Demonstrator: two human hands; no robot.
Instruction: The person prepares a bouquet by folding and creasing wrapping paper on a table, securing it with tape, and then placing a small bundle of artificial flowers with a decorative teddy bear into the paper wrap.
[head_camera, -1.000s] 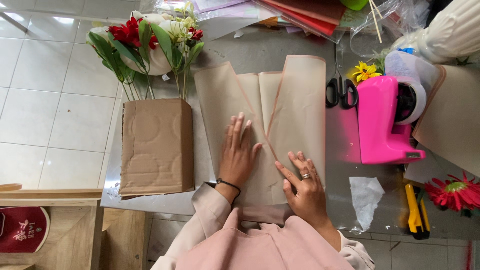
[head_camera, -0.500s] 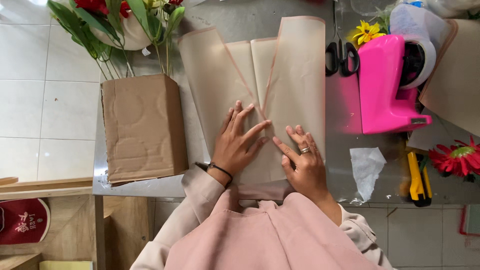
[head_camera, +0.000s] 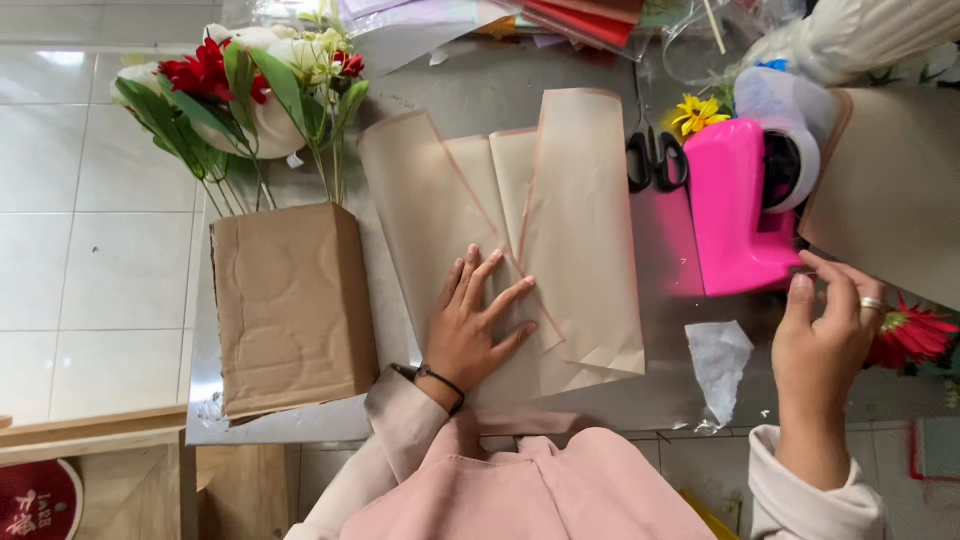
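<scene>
My left hand (head_camera: 474, 325) lies flat, fingers spread, on folded beige wrapping paper (head_camera: 560, 210) spread over the grey table (head_camera: 660, 300). It presses the lower middle of the folds. My right hand (head_camera: 828, 325) is off to the right, fingers raised and apart, its fingertips at the base of a pink tape dispenser (head_camera: 742, 205). I cannot see anything held in it.
A brown cardboard box (head_camera: 290, 310) with red flowers (head_camera: 205, 75) and green stems stands left of the paper. Black scissors (head_camera: 655, 155) lie beside the dispenser, a yellow flower (head_camera: 697, 113) behind it. A crumpled white scrap (head_camera: 718, 360) and a red daisy (head_camera: 912, 335) lie at the right.
My right hand left the paper and moved right to the pink dispenser. My left hand stayed pressing on the folds.
</scene>
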